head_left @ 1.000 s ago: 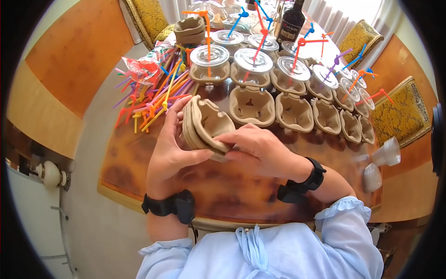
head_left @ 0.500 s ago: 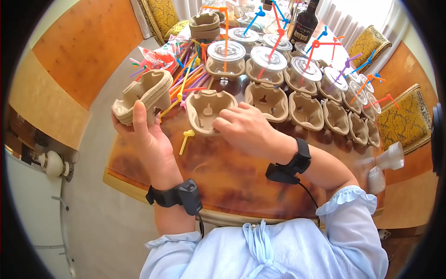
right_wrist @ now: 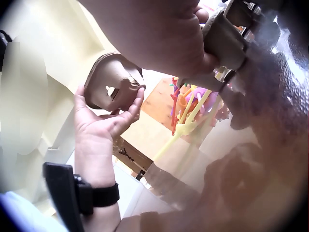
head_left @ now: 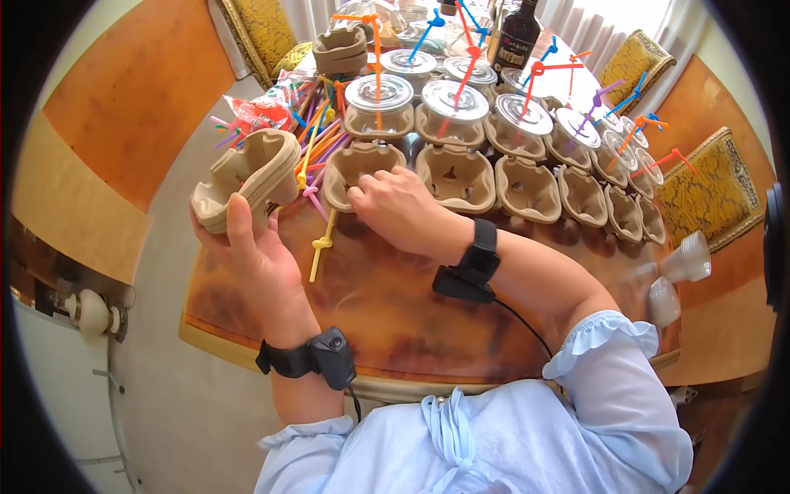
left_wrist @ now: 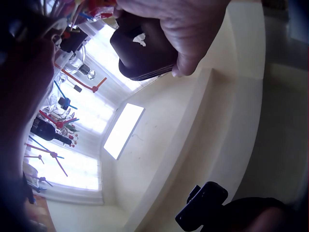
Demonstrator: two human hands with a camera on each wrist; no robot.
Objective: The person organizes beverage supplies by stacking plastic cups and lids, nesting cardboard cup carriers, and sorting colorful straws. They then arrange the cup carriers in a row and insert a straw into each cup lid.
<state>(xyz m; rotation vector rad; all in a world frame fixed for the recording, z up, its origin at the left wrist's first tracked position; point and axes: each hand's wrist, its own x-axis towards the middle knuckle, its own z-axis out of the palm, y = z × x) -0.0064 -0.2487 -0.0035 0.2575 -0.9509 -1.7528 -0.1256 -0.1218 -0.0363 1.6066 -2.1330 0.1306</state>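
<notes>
My left hand (head_left: 257, 255) holds up a small stack of brown molded-pulp cup holders (head_left: 251, 173), tilted, beyond the table's left edge in the head view. In the right wrist view, thumb and fingers grip that stack (right_wrist: 113, 79) from below. My right hand (head_left: 403, 206) has its fingers curled over the near rim of a single cup holder (head_left: 362, 160), at the left end of the front row. Its fingertips are partly hidden inside the rim. Right beside it stands another cup holder (head_left: 455, 185), with more in line to the right.
Behind the front row, lidded clear cups (head_left: 378, 95) with knotted straws sit in holders. Loose colored straws (head_left: 317, 152) lie at the left, and a yellow straw (head_left: 321, 244) sticks out near the holder. A dark bottle (head_left: 517, 37) stands behind; clear cups (head_left: 687, 257) lie far right.
Both hands were on the stack at first. The left hand has carried the stack leftward, while the right has placed one cup holder at the row's left end and shifted it into line.
</notes>
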